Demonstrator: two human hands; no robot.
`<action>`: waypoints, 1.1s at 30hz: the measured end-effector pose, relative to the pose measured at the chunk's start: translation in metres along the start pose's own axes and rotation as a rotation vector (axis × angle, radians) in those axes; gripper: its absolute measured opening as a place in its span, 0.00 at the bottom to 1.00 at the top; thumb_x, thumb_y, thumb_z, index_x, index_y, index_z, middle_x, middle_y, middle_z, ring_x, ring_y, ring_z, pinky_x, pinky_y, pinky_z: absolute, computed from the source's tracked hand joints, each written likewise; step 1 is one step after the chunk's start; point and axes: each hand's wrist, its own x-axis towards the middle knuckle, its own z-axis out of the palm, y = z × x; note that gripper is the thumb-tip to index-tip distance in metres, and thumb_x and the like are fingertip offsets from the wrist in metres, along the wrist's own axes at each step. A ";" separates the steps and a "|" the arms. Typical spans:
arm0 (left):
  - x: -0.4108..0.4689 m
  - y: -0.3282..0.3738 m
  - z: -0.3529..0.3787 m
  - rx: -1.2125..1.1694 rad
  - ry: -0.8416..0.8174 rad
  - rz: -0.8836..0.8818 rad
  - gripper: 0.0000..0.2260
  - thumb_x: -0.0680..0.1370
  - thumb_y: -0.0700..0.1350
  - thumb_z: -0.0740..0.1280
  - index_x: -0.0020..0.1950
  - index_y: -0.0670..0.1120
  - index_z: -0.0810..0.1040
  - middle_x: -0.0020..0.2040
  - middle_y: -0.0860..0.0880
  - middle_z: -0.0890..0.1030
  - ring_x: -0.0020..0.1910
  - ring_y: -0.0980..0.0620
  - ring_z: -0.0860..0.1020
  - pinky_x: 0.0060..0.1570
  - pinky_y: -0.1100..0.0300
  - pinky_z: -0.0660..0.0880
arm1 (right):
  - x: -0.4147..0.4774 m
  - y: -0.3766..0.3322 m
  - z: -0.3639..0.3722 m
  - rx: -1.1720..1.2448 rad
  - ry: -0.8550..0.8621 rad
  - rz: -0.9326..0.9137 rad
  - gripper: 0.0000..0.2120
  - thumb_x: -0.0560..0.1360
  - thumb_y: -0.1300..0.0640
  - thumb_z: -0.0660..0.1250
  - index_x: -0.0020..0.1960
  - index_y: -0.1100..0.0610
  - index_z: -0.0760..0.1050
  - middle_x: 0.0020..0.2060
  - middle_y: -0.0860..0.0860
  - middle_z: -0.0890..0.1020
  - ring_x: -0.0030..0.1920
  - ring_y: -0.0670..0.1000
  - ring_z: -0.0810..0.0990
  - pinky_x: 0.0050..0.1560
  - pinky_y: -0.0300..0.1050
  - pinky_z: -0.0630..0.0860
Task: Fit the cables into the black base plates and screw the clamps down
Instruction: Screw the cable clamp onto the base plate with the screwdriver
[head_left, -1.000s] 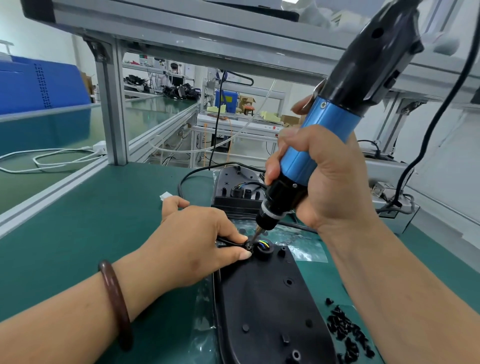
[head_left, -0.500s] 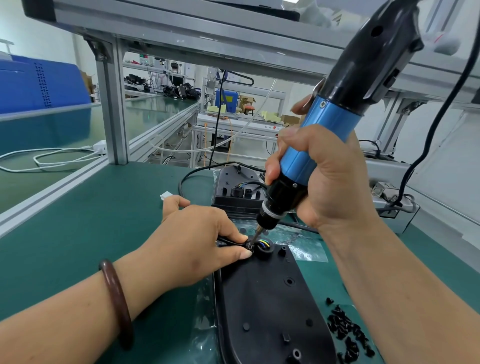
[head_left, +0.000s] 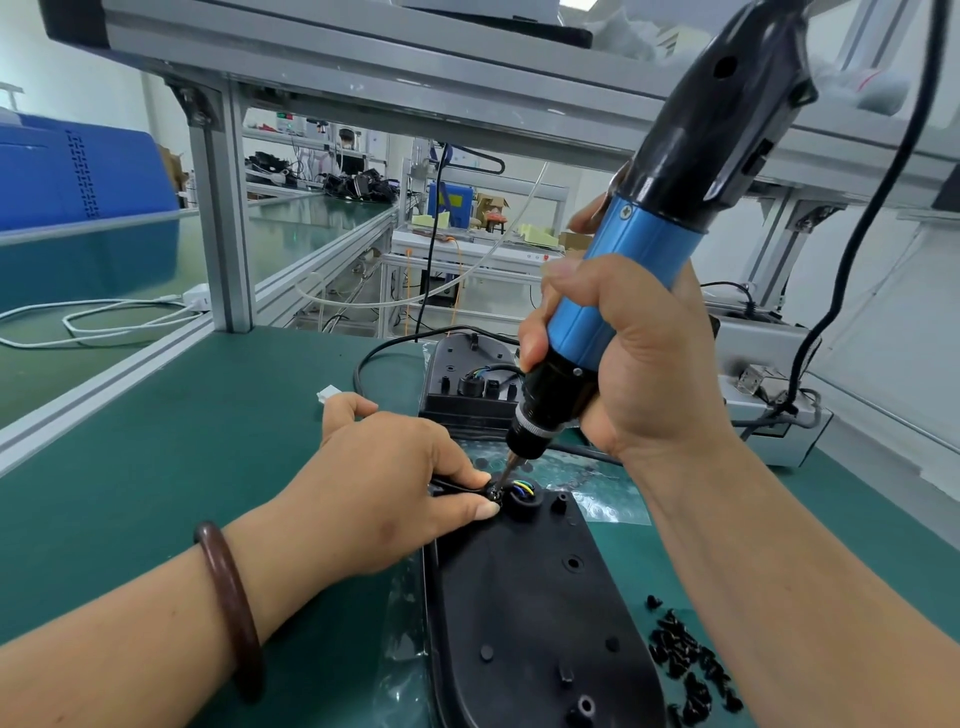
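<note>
A black base plate (head_left: 524, 597) lies on the green mat in front of me. At its far end a black cable (head_left: 451, 485) enters beside a round boss showing blue, yellow and green wires (head_left: 521, 488). My left hand (head_left: 395, 488) pinches the cable and a small black clamp at the plate's edge. My right hand (head_left: 623, 364) grips a blue and black electric screwdriver (head_left: 654, 228), tilted, its bit tip down on the clamp between my left thumb and finger. A second base plate (head_left: 462, 364) with a fitted cable lies further back.
A heap of small black screws (head_left: 685, 660) lies right of the near plate. Clear plastic bags (head_left: 597, 483) lie under the plates. An aluminium post (head_left: 218, 218) rises at the bench's left, a grey box (head_left: 779, 415) sits at right, and the screwdriver's cord (head_left: 852, 249) hangs on the right.
</note>
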 end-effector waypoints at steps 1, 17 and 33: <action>0.000 0.000 0.000 -0.001 0.003 0.003 0.16 0.66 0.71 0.63 0.47 0.66 0.80 0.37 0.65 0.77 0.45 0.61 0.71 0.64 0.55 0.49 | 0.000 0.000 -0.001 0.011 0.004 0.005 0.13 0.65 0.63 0.66 0.48 0.57 0.69 0.29 0.52 0.70 0.24 0.53 0.70 0.28 0.45 0.71; 0.001 -0.001 0.002 0.021 0.025 0.038 0.15 0.67 0.70 0.63 0.47 0.66 0.80 0.34 0.67 0.75 0.41 0.69 0.70 0.55 0.61 0.48 | 0.001 0.000 -0.002 0.038 -0.004 0.025 0.10 0.65 0.64 0.66 0.43 0.56 0.68 0.30 0.53 0.68 0.24 0.53 0.70 0.28 0.45 0.71; 0.002 0.000 0.003 0.006 -0.005 0.028 0.13 0.68 0.68 0.65 0.47 0.66 0.80 0.38 0.67 0.77 0.48 0.62 0.72 0.54 0.63 0.47 | 0.006 0.002 0.005 -0.013 -0.038 0.024 0.13 0.65 0.63 0.68 0.47 0.58 0.67 0.27 0.47 0.72 0.22 0.53 0.71 0.26 0.44 0.71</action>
